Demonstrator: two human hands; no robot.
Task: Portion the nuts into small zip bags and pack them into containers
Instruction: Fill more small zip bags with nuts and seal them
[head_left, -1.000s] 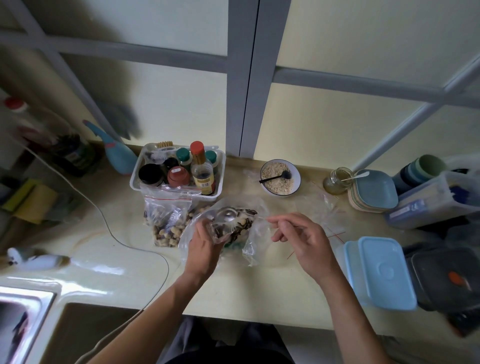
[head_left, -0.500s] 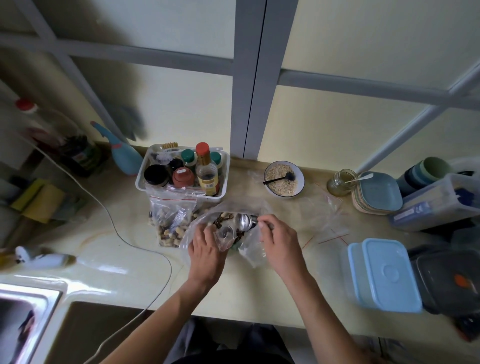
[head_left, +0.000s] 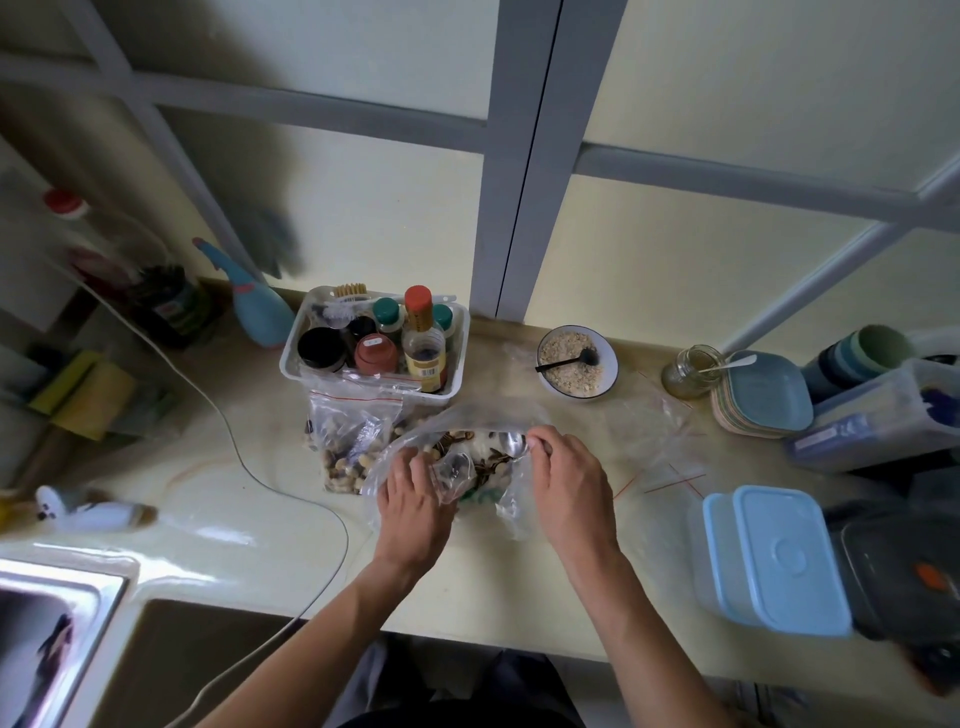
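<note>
**Clear plastic bag of nuts held open by both hands**

Clear plastic is gathered at the middle of the pale tabletop (head_left: 260, 525), where a large bag of mixed nuts (head_left: 467, 457) is held by both hands. The left hand (head_left: 415, 512) is curled around the bag's near-left edge, its fingers pressed into the crumpled film. The right hand (head_left: 569, 488) is closed in a pinch on the bag's right rim, with the fingertips (head_left: 537, 441) at the opening. Dark and pale nuts are seen inside, between the two hands.

A second zip bag of nuts (head_left: 353, 441) is stood just beside it on the left, against a white basket of bottles and jars (head_left: 379, 348). A bowl of oats with a black spoon (head_left: 576, 361) is set behind, and empty zip bags (head_left: 654, 431) are spread to the right. Light blue lidded containers (head_left: 774, 561) are placed near the tabletop's right front edge, well apart from the hands.
</note>
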